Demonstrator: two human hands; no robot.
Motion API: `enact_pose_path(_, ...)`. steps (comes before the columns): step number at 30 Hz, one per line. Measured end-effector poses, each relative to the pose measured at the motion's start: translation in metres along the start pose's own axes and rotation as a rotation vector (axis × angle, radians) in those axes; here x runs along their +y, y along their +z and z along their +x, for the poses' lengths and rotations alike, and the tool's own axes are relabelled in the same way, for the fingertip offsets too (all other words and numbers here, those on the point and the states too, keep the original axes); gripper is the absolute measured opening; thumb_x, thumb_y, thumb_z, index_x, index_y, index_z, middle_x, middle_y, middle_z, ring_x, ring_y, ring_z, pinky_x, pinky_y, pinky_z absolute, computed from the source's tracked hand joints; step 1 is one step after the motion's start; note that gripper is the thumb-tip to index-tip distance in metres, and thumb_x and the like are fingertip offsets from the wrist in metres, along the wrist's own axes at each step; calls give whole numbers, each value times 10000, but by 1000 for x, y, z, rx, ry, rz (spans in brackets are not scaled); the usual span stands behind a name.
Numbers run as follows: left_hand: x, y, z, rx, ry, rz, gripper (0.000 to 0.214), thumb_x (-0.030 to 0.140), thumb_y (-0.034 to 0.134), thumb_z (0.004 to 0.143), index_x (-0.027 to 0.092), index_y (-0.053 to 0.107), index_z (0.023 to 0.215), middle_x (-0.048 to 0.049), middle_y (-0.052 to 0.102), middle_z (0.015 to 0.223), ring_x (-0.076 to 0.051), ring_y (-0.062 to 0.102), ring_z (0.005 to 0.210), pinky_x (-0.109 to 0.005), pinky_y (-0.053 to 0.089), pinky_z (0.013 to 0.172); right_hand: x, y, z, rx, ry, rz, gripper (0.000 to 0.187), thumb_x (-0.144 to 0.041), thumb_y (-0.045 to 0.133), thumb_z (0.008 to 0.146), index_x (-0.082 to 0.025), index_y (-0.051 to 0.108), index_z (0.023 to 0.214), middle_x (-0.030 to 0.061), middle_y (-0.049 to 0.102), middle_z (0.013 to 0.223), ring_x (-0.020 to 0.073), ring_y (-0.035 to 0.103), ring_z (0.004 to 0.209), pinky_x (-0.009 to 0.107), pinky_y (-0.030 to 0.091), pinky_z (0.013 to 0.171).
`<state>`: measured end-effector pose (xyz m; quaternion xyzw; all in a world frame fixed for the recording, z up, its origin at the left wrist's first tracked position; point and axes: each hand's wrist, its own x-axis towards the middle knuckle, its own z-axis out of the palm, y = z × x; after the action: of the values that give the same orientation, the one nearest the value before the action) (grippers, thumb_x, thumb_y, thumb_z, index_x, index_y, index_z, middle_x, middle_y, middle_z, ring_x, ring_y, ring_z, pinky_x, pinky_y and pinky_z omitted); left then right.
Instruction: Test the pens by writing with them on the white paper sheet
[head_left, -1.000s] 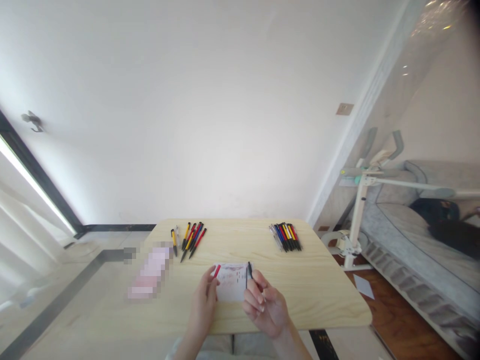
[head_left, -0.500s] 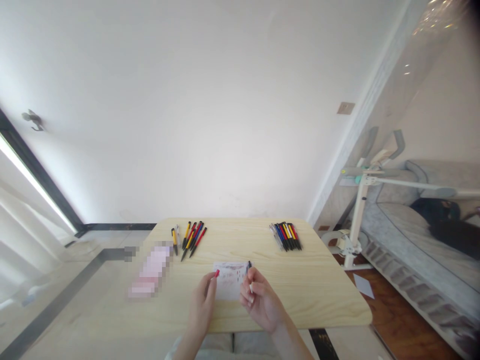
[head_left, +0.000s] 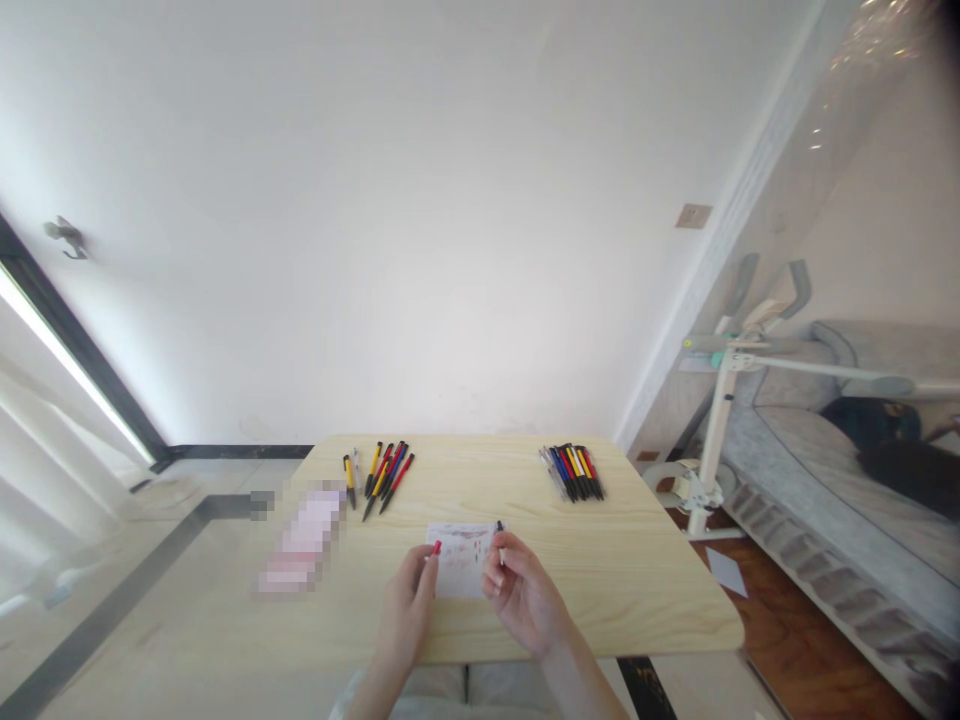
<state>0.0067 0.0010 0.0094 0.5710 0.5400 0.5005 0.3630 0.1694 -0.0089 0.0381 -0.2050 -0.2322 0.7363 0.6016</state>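
Note:
My left hand (head_left: 409, 605) is closed on a small red pen part (head_left: 436, 548), whose tip shows above the fingers. My right hand (head_left: 521, 595) pinches a slim pen piece with a black tip (head_left: 499, 530), held nearly upright. Both hands hover over a small white slip of paper (head_left: 461, 560) with red scribbles, lying on the light wooden table (head_left: 637, 590). One group of several pens (head_left: 382, 472) in yellow, red, blue and black lies at the far left of the table. A second bunch of several pens (head_left: 571, 473) lies at the far right.
A blurred pink patch (head_left: 300, 545) lies on the table's left side. Right of the table stand a white adjustable stand (head_left: 716, 420) and a grey sofa (head_left: 840, 480) with a dark item on it. A white wall is behind the table.
My right hand has turned the black-tipped piece more upright and drawn it closer to the left hand. The left hand has shifted slightly toward the paper's edge.

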Motion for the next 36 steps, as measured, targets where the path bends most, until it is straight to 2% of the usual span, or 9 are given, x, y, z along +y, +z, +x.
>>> enact_pose_path(4, -2, 0, -2, -60, 21, 11, 257, 399, 478, 811, 179, 563, 912, 40, 535, 587, -131, 499, 550, -231, 380, 527, 2, 3, 4, 54, -35, -95, 136, -209, 689, 648, -177, 650, 774, -15, 573, 653, 65, 446, 501, 202, 361, 482)
enact_pose_path(7, -3, 0, -2, -86, 54, 11, 191, 362, 477, 820, 185, 530, 868, 43, 503, 597, -125, 477, 555, -230, 371, 535, 6, 4, 10, 171, -110, -294, 165, -247, 712, 619, -153, 645, 737, -2, 598, 629, 67, 437, 468, 205, 347, 452)
enact_pose_path(11, -2, 1, -1, -72, 75, 18, 141, 331, 513, 794, 193, 497, 774, 42, 490, 625, -123, 469, 572, -230, 372, 552, 15, 1, 19, 325, -234, -551, 196, -287, 716, 607, -145, 619, 700, -33, 552, 515, 78, 443, 449, 203, 337, 435)
enact_pose_path(20, -3, 2, -2, -123, 78, 60, 84, 272, 507, 793, 189, 501, 776, 49, 486, 603, -114, 453, 546, -217, 357, 526, 33, 5, 27, 304, -260, -696, 165, -259, 672, 627, -150, 580, 710, -34, 547, 553, 92, 455, 483, 207, 360, 449)
enact_pose_path(27, 1, 2, -1, -140, 90, 70, 83, 268, 500, 796, 188, 507, 775, 44, 506, 605, -116, 460, 542, -217, 355, 522, 35, 4, 25, 259, -255, -785, 85, -222, 637, 661, -151, 606, 697, -9, 582, 607, 121, 503, 559, 224, 392, 513)
enact_pose_path(36, 1, 2, -1, -136, 87, 91, 76, 263, 509, 775, 188, 518, 764, 46, 489, 589, -119, 458, 536, -216, 358, 521, 37, 2, 25, 258, -288, -847, 88, -234, 624, 684, -150, 626, 711, 17, 633, 660, 159, 568, 639, 261, 444, 618)
